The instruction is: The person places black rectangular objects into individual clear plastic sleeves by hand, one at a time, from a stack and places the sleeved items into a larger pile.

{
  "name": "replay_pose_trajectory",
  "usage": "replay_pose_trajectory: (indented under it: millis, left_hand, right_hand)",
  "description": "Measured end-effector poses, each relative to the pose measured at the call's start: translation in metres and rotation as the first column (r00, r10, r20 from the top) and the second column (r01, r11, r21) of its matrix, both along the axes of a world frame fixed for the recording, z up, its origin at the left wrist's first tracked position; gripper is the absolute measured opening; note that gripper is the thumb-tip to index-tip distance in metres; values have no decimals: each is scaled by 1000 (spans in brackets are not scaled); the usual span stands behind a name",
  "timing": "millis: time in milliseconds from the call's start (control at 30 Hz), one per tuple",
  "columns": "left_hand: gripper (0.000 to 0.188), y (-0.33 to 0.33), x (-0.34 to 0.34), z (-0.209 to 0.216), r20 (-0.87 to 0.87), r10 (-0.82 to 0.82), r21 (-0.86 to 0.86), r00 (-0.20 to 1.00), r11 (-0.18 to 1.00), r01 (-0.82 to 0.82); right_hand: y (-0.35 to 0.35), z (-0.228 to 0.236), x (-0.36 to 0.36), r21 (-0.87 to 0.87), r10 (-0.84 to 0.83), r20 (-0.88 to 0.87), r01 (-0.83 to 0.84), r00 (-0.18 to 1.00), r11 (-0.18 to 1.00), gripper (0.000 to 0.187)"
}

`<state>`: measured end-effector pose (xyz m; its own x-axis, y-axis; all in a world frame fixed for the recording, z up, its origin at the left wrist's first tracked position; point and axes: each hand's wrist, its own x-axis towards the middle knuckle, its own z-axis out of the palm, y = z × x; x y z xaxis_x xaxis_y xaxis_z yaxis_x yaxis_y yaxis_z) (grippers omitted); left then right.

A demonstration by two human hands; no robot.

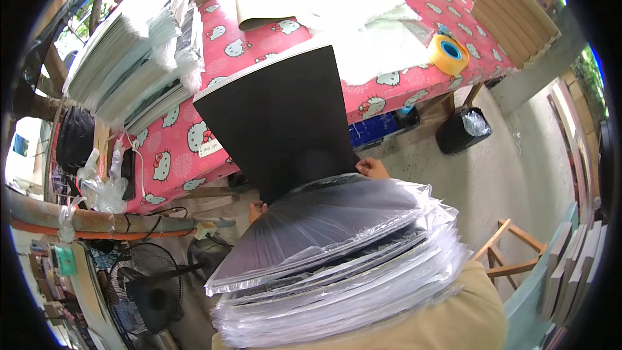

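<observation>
I'm seeing the black book (pixel 278 110) reaching across the near edge of the worktop (pixel 183 167), its lower end lying between the left hand (pixel 257 210) and right hand (pixel 372 168). Both are curling beside the clear sleeve (pixel 330 220); whether they're pinching it, I can't tell.

Can't see much of the left hand (pixel 258 210) or right hand (pixel 372 168) tbh, the plastic-wrapped stack (pixel 337 233) hides most of both. The white sheets (pixel 389 52) are blown out by glare, and print on the little label (pixel 210 149) is too tiny to read.
</observation>
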<state>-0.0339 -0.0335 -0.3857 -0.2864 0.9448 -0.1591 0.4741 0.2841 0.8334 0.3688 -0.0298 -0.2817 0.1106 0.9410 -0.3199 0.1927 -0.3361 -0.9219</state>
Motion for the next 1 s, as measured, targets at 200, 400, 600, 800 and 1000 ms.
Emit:
replay_pose_trajectory:
  millis: [200,400,600,800,1000]
  left_hand:
    - [26,26,12,113,-253,-154,109,955,976,187]
    - [55,18,28,307,689,-678,310,257,596,741]
    - [61,20,71,286,559,-817,205,-142,-30,978]
    - [57,25,73,263,625,-779,83,-50,2,997]
    - [52,38,52,171,687,-646,-246,333,224,943]
  right_hand:
    - [19,67,-3,122,-104,76,94,992,988,19]
    - [3,110,-16,-186,452,192,-420,871,888,35]
    - [7,88,-13,-84,399,-152,-414,905,907,16]
    - [-7,48,-6,-90,-100,-519,61,849,994,15]
    - [-3,18,-37,201,-228,561,137,796,970,14]
